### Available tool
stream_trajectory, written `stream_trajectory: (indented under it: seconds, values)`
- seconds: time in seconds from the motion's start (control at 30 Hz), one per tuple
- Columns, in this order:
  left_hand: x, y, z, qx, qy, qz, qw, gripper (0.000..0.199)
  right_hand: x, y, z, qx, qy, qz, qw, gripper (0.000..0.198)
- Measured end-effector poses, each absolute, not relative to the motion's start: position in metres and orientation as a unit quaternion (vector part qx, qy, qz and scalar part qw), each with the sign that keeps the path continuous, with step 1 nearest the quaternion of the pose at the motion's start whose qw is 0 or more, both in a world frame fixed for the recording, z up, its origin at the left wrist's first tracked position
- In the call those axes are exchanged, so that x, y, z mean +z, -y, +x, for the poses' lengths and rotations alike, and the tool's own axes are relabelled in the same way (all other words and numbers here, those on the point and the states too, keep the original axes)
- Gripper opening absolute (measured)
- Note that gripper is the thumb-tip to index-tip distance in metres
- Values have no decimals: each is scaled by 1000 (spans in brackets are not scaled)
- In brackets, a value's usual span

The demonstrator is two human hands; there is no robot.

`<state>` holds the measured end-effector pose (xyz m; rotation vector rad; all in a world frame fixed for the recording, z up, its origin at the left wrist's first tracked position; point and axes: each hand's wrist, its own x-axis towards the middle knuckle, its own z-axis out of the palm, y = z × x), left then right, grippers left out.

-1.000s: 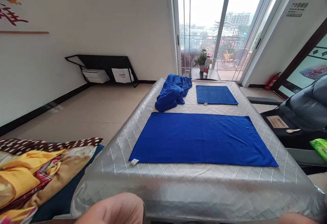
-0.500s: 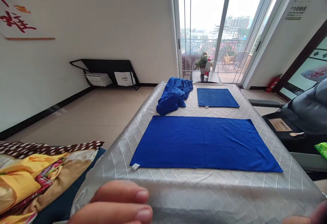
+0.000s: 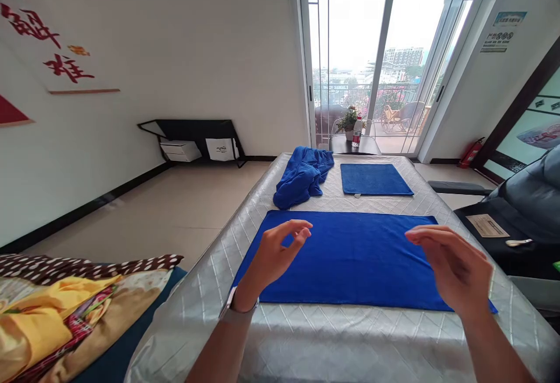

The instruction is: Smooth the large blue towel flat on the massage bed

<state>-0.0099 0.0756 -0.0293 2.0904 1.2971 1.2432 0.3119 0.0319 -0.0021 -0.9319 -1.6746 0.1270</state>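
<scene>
A large blue towel (image 3: 350, 260) lies spread flat across the near part of a table with a silver quilted cover (image 3: 332, 336). Over its left part hovers my left hand (image 3: 277, 252), a watch at the wrist, its fingers bent and apart from the thumb, nothing in them. My right hand (image 3: 459, 266) is above the towel's right end, fingers stretched inward and empty. Neither hand appears to touch the cloth. Farther back are a crumpled blue towel (image 3: 301, 179) on the left and a smaller folded blue towel (image 3: 376, 179) on the right.
Patterned and yellow fabrics (image 3: 61, 313) are piled at the lower left. A black armchair (image 3: 525, 208) holding a brush (image 3: 518, 243) stands on the right. Beyond the far edge, a small table bears a bottle (image 3: 357, 133) and a potted plant (image 3: 349, 120) before glass doors.
Both hands have come forward from the bottom edge to above the large towel. The view has tilted up slightly. The towels lie as before.
</scene>
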Motion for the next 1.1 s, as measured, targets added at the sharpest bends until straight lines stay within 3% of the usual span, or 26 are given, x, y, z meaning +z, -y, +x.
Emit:
stream_trajectory:
  seconds: [0.2, 0.4, 0.67, 1.1]
  values:
    - [-109, -173, 17, 227, -499, 833, 73, 34, -78, -133, 272, 71, 783, -517, 338, 40]
    - [-149, -217, -2, 178, -551, 814, 39, 47, -138, -186, 221, 42, 816, -546, 185, 54]
    - [-177, -238, -104, 129, -627, 767, 49, 56, -176, -208, 231, 64, 792, -597, 111, 65]
    - [-182, -240, -107, 179, -657, 732, -13, 56, -164, -213, 200, 72, 820, -558, 105, 68]
